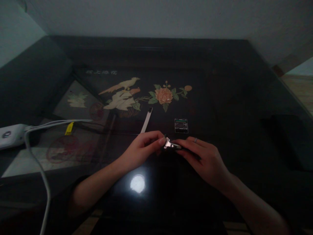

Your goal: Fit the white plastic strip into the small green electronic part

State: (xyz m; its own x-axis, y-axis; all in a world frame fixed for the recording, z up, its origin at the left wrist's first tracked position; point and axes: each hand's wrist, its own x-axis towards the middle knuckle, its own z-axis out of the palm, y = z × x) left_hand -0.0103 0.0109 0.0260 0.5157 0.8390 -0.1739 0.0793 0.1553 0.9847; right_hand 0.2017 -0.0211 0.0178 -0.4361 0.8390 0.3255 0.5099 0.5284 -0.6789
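Near the middle of the dark glossy table, both my hands meet on a small shiny metal tool (168, 144) with a wider end at left and a narrow body at right. Its exact kind does not show. My left hand (144, 147) pinches the wider end between thumb and fingers. At the other end, my right hand (204, 156), with a ring on one finger, grips the narrow body. Just beyond the hands lies a small clear case (181, 125) with dark and green parts inside. A pale flat strip (146, 120) with a black tip lies beyond my left hand.
The table (232, 98) bears a bird-and-flower inlay (163, 94). At left are a white power adapter (12, 135), its white cable (40, 166) and a yellow tag (69, 128). A dark block-like object (290, 140) sits at right. A wall (156, 18) stands behind.
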